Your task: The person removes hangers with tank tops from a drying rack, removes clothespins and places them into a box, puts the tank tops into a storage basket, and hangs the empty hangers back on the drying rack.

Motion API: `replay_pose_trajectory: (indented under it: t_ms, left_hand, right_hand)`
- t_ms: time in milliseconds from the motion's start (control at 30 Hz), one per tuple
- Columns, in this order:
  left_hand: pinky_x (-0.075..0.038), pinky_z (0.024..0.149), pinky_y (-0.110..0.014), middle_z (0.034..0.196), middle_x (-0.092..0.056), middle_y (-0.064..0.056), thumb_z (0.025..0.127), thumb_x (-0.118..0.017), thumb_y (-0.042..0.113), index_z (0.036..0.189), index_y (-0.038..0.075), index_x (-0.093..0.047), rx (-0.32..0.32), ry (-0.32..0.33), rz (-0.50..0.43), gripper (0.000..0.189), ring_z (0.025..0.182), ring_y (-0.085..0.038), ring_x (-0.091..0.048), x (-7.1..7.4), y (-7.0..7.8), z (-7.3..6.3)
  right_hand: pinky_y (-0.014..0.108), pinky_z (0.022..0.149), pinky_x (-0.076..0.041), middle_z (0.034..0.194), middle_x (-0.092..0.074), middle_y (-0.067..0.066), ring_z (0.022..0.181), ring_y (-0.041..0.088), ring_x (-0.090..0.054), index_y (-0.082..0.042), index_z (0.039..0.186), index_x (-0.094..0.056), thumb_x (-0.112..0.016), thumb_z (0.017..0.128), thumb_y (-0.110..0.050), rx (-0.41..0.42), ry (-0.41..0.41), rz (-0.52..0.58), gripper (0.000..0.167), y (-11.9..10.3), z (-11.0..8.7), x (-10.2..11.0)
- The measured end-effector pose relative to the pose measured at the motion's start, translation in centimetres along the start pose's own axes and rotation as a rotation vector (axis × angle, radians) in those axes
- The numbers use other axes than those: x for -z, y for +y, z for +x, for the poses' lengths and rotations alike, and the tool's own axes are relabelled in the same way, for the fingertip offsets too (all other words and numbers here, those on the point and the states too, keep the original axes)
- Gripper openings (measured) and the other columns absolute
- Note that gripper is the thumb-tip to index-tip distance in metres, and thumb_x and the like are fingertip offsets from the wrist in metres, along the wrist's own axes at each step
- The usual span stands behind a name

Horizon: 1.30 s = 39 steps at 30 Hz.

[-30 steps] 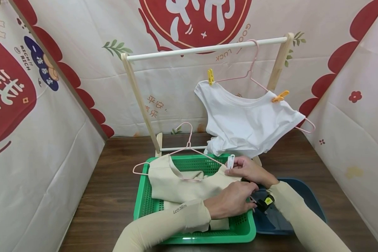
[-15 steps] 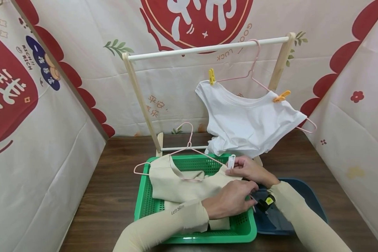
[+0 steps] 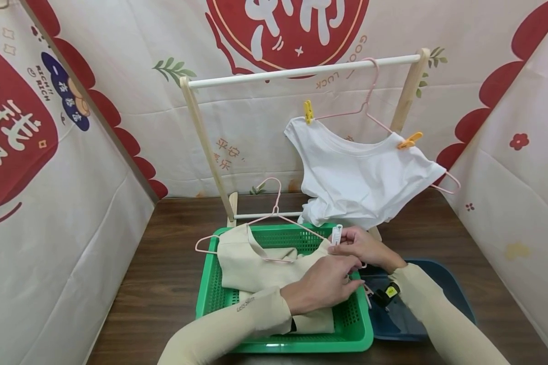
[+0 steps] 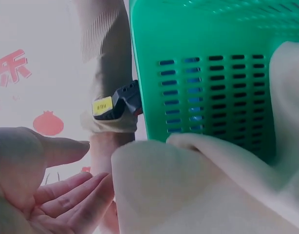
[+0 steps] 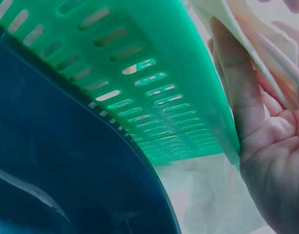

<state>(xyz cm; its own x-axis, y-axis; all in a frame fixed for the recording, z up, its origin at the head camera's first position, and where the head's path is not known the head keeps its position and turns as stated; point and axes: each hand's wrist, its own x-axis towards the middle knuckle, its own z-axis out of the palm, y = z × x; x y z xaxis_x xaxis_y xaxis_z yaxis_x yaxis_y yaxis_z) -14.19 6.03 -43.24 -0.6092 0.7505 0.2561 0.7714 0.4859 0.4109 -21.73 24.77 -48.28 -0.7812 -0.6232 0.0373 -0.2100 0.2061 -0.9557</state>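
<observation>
A beige sleeveless top lies over the green basket on a pink hanger. At its right shoulder my right hand pinches the cloth and the hanger arm. A white clothespin stands upright at that shoulder, right by my right fingertips. In the right wrist view the hanger bar runs alongside the beige cloth, by the right thumb. My left hand hovers over the front of the top, its thumb and fingers apart, as the fingers show in the left wrist view.
A dark blue basin sits right of the basket, partly under my right forearm. Behind stands a wooden rack with a white rail. From it hangs a white sleeveless top with a yellow and an orange clothespin.
My left hand has drawn back left and slightly down, away from the hanger's right end, which now shows. The right hand stays at the shoulder beside the white clothespin.
</observation>
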Motion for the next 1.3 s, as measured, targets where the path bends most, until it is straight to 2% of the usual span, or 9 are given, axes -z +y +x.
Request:
replay_pose_trajectory:
  t_ms: [133, 300, 500, 667, 833, 1067, 1300]
  left_hand:
    - [-0.040, 0.071, -0.007, 0.095, -0.067, 0.004, 0.096, -0.066, 0.024, 0.111, 0.010, -0.065, 0.010, 0.028, -0.037, 0.021, 0.075, 0.002, -0.053, 0.2, -0.7, -0.4]
    - [-0.044, 0.075, -0.009, 0.099, -0.068, 0.002, 0.096, -0.064, 0.024, 0.114, 0.009, -0.064, 0.011, 0.083, -0.061, 0.023, 0.084, -0.001, -0.061, 0.8, -1.4, -0.9]
    - [-0.047, 0.076, -0.011, 0.098, -0.071, 0.000, 0.097, -0.064, 0.026, 0.111, 0.010, -0.066, 0.070, 0.111, -0.077, 0.021, 0.089, -0.005, -0.066, 2.0, -2.2, -1.6]
    - [-0.049, 0.079, -0.013, 0.104, -0.072, -0.002, 0.096, -0.065, 0.023, 0.109, 0.009, -0.068, 0.094, 0.149, -0.064, 0.019, 0.092, -0.008, -0.068, 2.9, -3.0, -2.2]
    - [-0.050, 0.078, -0.017, 0.105, -0.072, -0.005, 0.096, -0.066, 0.021, 0.111, 0.006, -0.069, 0.125, 0.180, -0.067, 0.021, 0.091, -0.013, -0.068, 3.7, -3.7, -2.6]
    - [-0.053, 0.082, -0.030, 0.104, -0.071, -0.008, 0.095, -0.068, 0.019, 0.111, 0.003, -0.068, 0.129, 0.259, -0.094, 0.023, 0.093, -0.018, -0.067, 4.8, -4.8, -3.3]
    - [-0.053, 0.088, -0.037, 0.113, -0.070, -0.008, 0.096, -0.066, 0.026, 0.117, 0.007, -0.067, 0.282, 0.244, -0.091, 0.029, 0.103, -0.022, -0.067, 6.4, -5.9, -4.8]
  right_hand:
    - [0.024, 0.053, -0.050, 0.073, -0.068, -0.001, 0.061, 0.006, -0.060, 0.005, 0.094, -0.064, -0.061, 0.096, -0.005, 0.012, -0.010, 0.001, 0.011, 0.2, 0.0, 0.1]
    - [0.021, 0.058, -0.049, 0.075, -0.068, -0.005, 0.065, 0.004, -0.059, 0.011, 0.098, -0.062, -0.057, 0.096, 0.000, 0.034, -0.034, 0.054, 0.012, 0.3, -0.1, 0.2]
    - [0.024, 0.069, -0.054, 0.086, -0.074, -0.003, 0.078, 0.006, -0.067, 0.010, 0.102, -0.063, -0.058, 0.098, -0.003, 0.039, -0.037, 0.061, 0.015, 0.4, -0.1, 0.2]
    - [0.023, 0.064, -0.053, 0.085, -0.073, -0.003, 0.073, 0.006, -0.064, 0.009, 0.102, -0.065, -0.061, 0.096, -0.004, 0.001, -0.002, 0.008, 0.015, 0.3, -0.2, 0.3]
    - [0.027, 0.061, -0.054, 0.081, -0.072, 0.000, 0.069, 0.008, -0.064, 0.009, 0.099, -0.065, -0.065, 0.094, -0.007, -0.060, 0.012, 0.005, 0.017, 0.0, -0.2, 0.4]
    - [0.030, 0.062, -0.056, 0.083, -0.073, 0.003, 0.070, 0.011, -0.068, 0.010, 0.099, -0.064, -0.063, 0.095, -0.007, -0.048, -0.011, 0.029, 0.017, 0.1, -0.1, 0.3]
    - [0.029, 0.061, -0.056, 0.081, -0.073, 0.003, 0.069, 0.011, -0.068, 0.010, 0.098, -0.064, -0.065, 0.095, -0.007, -0.051, -0.009, 0.027, 0.017, 0.1, 0.1, 0.1]
